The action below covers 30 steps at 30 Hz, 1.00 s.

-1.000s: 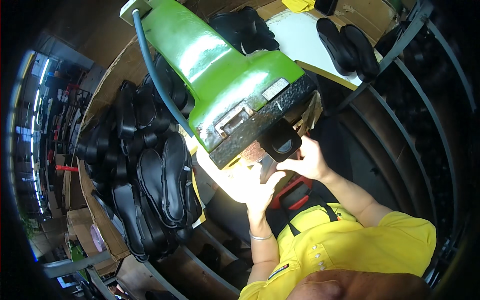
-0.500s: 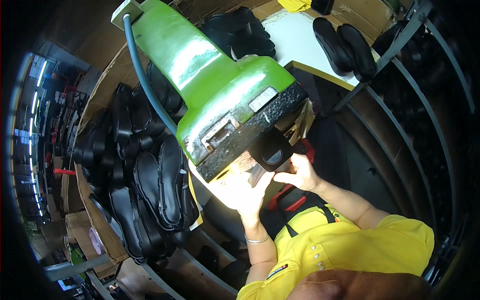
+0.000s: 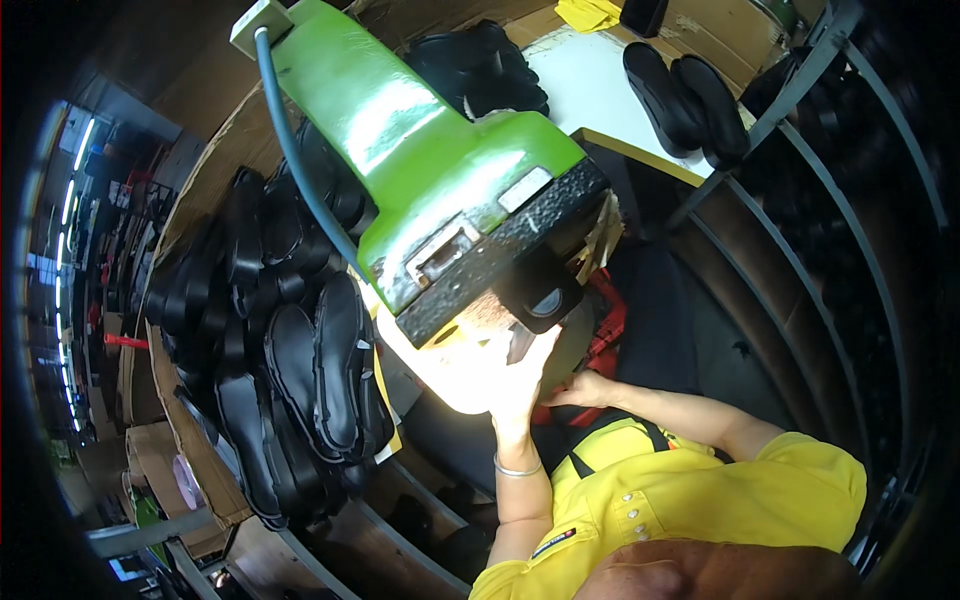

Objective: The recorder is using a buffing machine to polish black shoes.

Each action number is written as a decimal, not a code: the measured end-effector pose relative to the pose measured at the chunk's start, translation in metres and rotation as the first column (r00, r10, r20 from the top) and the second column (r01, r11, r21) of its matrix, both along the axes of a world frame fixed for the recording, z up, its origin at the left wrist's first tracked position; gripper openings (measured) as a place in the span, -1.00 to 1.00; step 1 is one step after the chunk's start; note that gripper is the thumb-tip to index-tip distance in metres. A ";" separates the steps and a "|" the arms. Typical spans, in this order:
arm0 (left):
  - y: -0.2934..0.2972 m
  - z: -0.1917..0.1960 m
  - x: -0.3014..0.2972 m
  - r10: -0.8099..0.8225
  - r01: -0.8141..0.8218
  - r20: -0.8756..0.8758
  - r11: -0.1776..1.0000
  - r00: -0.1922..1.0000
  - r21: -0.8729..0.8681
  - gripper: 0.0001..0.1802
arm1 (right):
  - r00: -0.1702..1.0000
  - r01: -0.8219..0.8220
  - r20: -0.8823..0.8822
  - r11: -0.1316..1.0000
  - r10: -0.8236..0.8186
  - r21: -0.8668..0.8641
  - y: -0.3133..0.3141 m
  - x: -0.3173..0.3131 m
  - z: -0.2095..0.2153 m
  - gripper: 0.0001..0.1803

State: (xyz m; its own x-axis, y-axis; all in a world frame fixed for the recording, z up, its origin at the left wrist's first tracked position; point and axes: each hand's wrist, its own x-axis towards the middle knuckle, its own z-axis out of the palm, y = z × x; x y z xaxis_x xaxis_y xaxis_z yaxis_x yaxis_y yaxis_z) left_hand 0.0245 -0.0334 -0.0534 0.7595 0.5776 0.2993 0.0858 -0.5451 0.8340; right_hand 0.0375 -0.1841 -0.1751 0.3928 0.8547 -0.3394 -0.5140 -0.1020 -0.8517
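Observation:
A green machine head [image 3: 455, 170] with a dark speckled lower edge reaches in from the upper left. My left hand [image 3: 515, 385], with a bangle on its wrist, is raised under its front, closed around a small dark piece [image 3: 520, 343]. Glare hides most of those fingers and the piece's shape. A black block [image 3: 543, 290] hangs from the machine just above the thumb. Lower and to the right, my right hand [image 3: 587, 389] is apart from the left, its fingers stretched leftward in front of my yellow shirt; I see nothing held in it.
Black shoe soles [image 3: 320, 370] are heaped in a cardboard box [image 3: 205, 410] at the left. Two more soles [image 3: 685, 105] lie on a white tabletop [image 3: 590, 85] at the back right. A curved metal rack [image 3: 790, 240] stands on the right. Red parts [image 3: 605, 325] show beneath the machine.
My right hand has come down and away from the left hand, off the spot under the black block. My left hand stays under the machine head, its thumb now pointing more upward.

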 end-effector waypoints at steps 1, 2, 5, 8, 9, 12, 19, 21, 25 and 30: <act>0.000 -0.006 -0.003 0.022 -0.022 0.006 0.999 1.000 0.030 -0.75 | 0.995 0.031 -0.099 0.998 -0.027 0.047 -0.003 -0.001 -0.002 -0.44; -0.001 -0.010 -0.006 0.031 -0.031 0.013 0.999 0.999 0.022 -0.75 | 0.986 0.050 -0.167 0.989 -0.026 0.140 -0.004 0.001 -0.005 -0.44; -0.014 0.006 -0.008 0.051 -0.060 -0.050 0.980 0.997 -0.192 -0.79 | 0.979 -0.183 -0.072 0.979 0.189 0.087 -0.010 0.001 -0.043 -0.47; -0.030 0.010 -0.006 0.131 -0.122 0.004 0.932 0.991 -0.342 -0.80 | 0.989 -0.047 -0.137 0.996 0.058 0.078 -0.005 -0.008 -0.026 -0.53; -0.035 0.009 -0.005 0.170 -0.141 0.046 0.917 0.984 -0.373 -0.80 | 0.980 -0.027 -0.196 0.995 0.046 0.100 -0.008 -0.006 -0.025 -0.52; -0.037 -0.005 -0.008 0.173 -0.120 0.111 0.920 0.979 -0.374 -0.82 | 0.920 0.144 -0.385 0.977 -0.074 0.158 -0.027 0.007 -0.007 -0.46; -0.038 -0.005 -0.002 0.171 -0.037 0.218 0.860 0.961 -0.509 -0.73 | 0.642 0.716 -0.445 0.695 -0.625 0.057 -0.070 0.054 0.024 -0.40; -0.031 -0.003 -0.001 0.147 -0.053 0.251 0.936 0.957 -0.349 -0.72 | 0.712 0.688 -0.265 0.722 -0.651 0.075 -0.084 0.079 0.033 -0.40; -0.013 -0.003 -0.008 0.199 -0.160 0.159 0.960 0.967 -0.231 -0.74 | 0.734 0.666 0.080 0.738 -0.674 0.108 -0.079 0.115 0.084 -0.40; 0.019 0.002 -0.026 0.130 -0.133 -0.032 0.986 0.991 -0.103 -0.64 | 0.730 0.615 0.272 0.776 -0.627 0.138 -0.069 0.137 0.129 -0.38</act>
